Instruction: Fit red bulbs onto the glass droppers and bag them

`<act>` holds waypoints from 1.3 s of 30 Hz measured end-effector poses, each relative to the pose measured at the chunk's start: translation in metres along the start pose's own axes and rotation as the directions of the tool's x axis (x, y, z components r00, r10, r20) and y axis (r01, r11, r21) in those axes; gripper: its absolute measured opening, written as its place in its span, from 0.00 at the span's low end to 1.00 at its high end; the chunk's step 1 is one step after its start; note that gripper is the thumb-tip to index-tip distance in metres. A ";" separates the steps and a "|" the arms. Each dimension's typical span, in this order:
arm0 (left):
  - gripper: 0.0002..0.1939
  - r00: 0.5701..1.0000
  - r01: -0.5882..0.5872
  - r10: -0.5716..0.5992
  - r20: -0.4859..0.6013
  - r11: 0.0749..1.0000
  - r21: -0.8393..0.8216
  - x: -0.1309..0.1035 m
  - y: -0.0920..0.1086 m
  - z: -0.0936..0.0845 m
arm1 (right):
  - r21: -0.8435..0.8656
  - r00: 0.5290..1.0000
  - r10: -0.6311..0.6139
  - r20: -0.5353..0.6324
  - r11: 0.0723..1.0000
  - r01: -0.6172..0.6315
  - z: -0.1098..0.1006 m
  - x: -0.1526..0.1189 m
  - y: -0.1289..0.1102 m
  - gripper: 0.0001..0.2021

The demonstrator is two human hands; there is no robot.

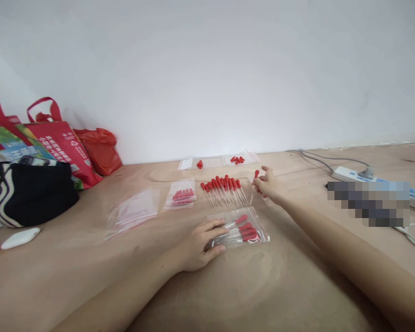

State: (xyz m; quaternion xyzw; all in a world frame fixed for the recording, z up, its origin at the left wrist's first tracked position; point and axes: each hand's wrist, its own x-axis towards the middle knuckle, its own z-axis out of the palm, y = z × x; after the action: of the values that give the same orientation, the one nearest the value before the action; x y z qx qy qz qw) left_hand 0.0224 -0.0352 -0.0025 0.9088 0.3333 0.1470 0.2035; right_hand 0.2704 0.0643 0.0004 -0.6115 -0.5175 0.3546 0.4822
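My right hand pinches a glass dropper with a red rubber bulb, its thin tube pointing down. Just left of it lies a row of several more red-bulbed droppers, bulbs toward the wall. Closer to me, my left hand grips the left end of a clear zip bag, fingers over the top and thumb at the near edge. Inside that bag are several droppers, their red bulbs at the right end. Part of the bag is hidden under the fingers.
A stack of empty zip bags and a pile of filled ones lie left. More packed droppers are by the wall. Shopping bags, a black cloth item and a white object sit far left; a power strip right.
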 end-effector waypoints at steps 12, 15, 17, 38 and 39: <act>0.16 1.000 -0.002 0.002 -0.007 1.000 -0.009 0.001 0.002 -0.002 | 0.331 0.996 0.007 -0.093 0.943 0.025 -0.017 -0.053 0.030 0.24; 0.17 1.000 0.004 -0.004 -0.009 1.000 -0.013 0.001 0.001 -0.002 | 0.412 0.998 0.034 -0.052 0.911 -0.009 -0.012 -0.063 0.027 0.20; 0.17 1.000 0.008 -0.009 -0.011 1.000 -0.016 0.001 0.001 -0.001 | 0.462 0.999 0.053 0.008 0.885 -0.050 -0.012 -0.072 0.025 0.17; 0.25 0.999 0.016 -0.016 -0.046 1.000 0.002 0.000 0.001 0.001 | 0.115 0.932 0.051 0.360 0.988 -0.099 -0.011 -0.087 0.017 0.15; 0.25 0.999 0.013 -0.013 -0.050 1.000 0.001 0.000 0.001 0.000 | 0.108 0.926 0.066 0.371 0.988 -0.114 -0.011 -0.086 0.019 0.15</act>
State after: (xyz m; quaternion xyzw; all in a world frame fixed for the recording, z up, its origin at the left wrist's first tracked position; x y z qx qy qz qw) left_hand 0.0227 -0.0362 -0.0024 0.9027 0.3443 0.1681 0.1957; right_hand 0.2679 -0.0218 -0.0199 -0.5259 -0.5459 0.5163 0.3986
